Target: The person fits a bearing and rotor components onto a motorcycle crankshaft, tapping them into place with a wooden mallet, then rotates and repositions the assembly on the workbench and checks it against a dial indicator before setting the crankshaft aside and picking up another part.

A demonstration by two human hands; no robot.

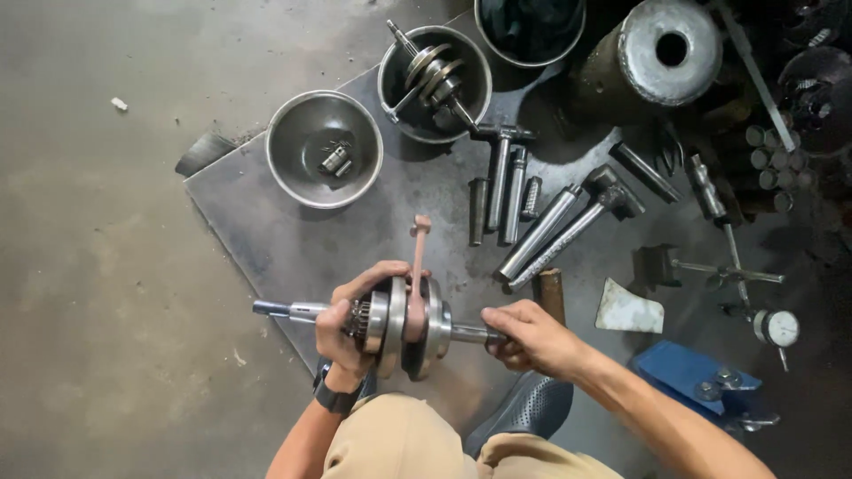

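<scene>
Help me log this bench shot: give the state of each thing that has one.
Crankshaft: held level, connecting rod pointing away.
Left hand: gripping the geared end.
Right hand: gripping the other shaft end.
Left bowl: upright, small parts inside.
Middle bowl: upright, second crankshaft inside.
Dial gauge: lying face up.

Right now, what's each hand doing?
Left hand: closed around the crankshaft, at its geared end.
Right hand: closed on the crankshaft's other shaft end.

A steel crankshaft assembly [404, 324] with two round flywheel webs lies horizontal above the dark metal plate, its copper-coloured connecting rod [418, 266] pointing upward (small end topmost).
</scene>
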